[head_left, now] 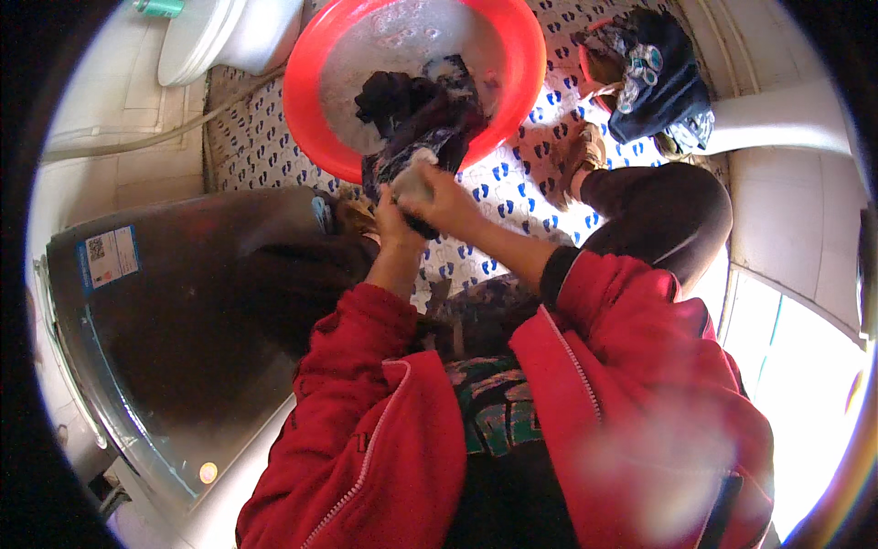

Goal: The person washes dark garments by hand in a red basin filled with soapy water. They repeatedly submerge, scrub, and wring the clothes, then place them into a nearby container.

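A wet dark garment (416,133) hangs over the near rim of a red basin (305,119), its far part lying in sudsy, greyish water. My left hand (396,226) is closed round the near end of this cloth, in front of the basin. Right beside it, my right hand (450,203) is closed on a pale rounded thing (413,185), pressed against the garment. Whitish lather shows at its upper edge; whether it is a bar of soap or a brush I cannot tell.
At the right, more dark clothes (663,87) are heaped on a reddish container beside a white pedestal (782,123). A white toilet (206,41) stands at the far left, with a hose (137,145) near it. A dark-panelled appliance (174,320) fills the left side. Footprint-patterned flooring (508,197) lies below.
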Demonstrator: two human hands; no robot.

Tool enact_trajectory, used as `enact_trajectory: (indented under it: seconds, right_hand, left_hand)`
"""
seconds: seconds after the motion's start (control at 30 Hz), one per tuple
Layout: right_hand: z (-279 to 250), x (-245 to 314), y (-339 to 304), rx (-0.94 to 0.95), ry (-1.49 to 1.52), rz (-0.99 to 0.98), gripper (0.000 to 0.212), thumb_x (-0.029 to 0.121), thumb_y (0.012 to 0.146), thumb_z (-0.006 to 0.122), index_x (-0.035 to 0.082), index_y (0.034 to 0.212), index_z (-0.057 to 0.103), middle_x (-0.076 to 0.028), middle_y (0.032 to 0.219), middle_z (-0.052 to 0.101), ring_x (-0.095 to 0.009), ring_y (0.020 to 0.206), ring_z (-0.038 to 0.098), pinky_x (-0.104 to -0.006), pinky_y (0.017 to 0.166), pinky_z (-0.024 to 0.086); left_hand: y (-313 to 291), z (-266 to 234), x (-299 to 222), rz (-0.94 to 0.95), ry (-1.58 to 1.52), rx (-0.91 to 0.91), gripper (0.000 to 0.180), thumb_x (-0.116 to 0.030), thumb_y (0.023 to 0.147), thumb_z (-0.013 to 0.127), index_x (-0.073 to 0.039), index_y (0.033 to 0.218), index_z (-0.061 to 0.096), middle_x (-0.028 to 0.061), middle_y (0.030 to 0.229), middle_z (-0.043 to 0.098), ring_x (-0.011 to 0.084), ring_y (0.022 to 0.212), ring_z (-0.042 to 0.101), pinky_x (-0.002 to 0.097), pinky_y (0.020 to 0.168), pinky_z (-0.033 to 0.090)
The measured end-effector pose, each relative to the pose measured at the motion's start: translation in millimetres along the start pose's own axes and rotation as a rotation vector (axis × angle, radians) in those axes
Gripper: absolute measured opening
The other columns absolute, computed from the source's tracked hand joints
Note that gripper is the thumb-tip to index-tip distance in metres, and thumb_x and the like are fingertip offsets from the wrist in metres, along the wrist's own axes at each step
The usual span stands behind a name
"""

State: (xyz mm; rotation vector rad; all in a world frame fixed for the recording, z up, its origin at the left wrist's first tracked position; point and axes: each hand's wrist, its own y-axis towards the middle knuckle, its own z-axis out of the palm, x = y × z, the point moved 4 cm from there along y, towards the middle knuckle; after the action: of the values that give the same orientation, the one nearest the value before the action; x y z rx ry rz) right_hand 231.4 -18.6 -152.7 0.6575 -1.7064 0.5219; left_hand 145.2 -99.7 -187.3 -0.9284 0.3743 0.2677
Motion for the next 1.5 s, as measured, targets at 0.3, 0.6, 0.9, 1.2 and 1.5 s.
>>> enact_trajectory:
  seconds: [0.3,0.6,0.9,1.2,1.5]
  right_hand:
    - [-23.2,-57.7,53.6,0.012,0.046,0.272,0.071,0.051,0.077,0.076,0.005,0.129,0.059,-0.026,0.115,0.069,-0.041,0.111,0.066,-0.0446,0.095,0.052]
    - [-10.5,-30.7,36.7,0.022,-0.307,0.105,0.065,0.044,0.080,0.077,0.007,0.130,0.058,-0.021,0.139,0.054,-0.037,0.131,0.050,-0.0455,0.105,0.046]
    - [-26.1,-0.2,67.1,0.327,0.403,0.278,0.060,0.038,0.086,0.076,0.000,0.130,0.061,-0.015,0.125,0.067,-0.022,0.112,0.063,-0.0339,0.097,0.048]
    - [-31.4,-69.0,61.3,0.194,-0.256,0.160,0.070,0.045,0.071,0.082,0.011,0.129,0.062,-0.022,0.120,0.068,-0.038,0.112,0.065,-0.0434,0.094,0.052]
    - [19.4,30.3,37.5,0.805,-0.609,0.032,0.067,0.039,0.078,0.078,0.020,0.139,0.058,-0.018,0.117,0.062,-0.035,0.115,0.060,-0.0449,0.097,0.049]
  left_hand:
    - [-52.9,37.5,5.6,-0.054,0.109,0.032,0.055,-0.049,0.105,0.037,-0.009,0.137,0.057,0.0132,0.130,0.065,0.0319,0.115,0.065,0.0500,0.101,0.052]
    - [-89.2,46.0,-9.5,-0.044,-0.008,-0.033,0.050,-0.039,0.107,0.037,-0.004,0.138,0.054,0.0157,0.130,0.065,0.0331,0.117,0.064,0.0481,0.104,0.051]
    - [-95.5,15.3,-15.2,0.019,0.400,-0.065,0.047,-0.039,0.105,0.052,-0.001,0.133,0.056,0.0107,0.118,0.068,0.0233,0.107,0.067,0.0382,0.091,0.055]
    - [-103.8,31.5,3.9,0.084,0.911,0.080,0.038,-0.037,0.099,0.063,0.000,0.110,0.067,0.0024,0.092,0.067,0.0153,0.077,0.060,0.0338,0.071,0.048]
    - [-67.7,-16.9,23.7,0.067,1.240,-0.022,0.052,-0.044,0.099,0.058,0.007,0.100,0.067,0.0105,0.085,0.068,0.0214,0.075,0.061,0.0410,0.072,0.047]
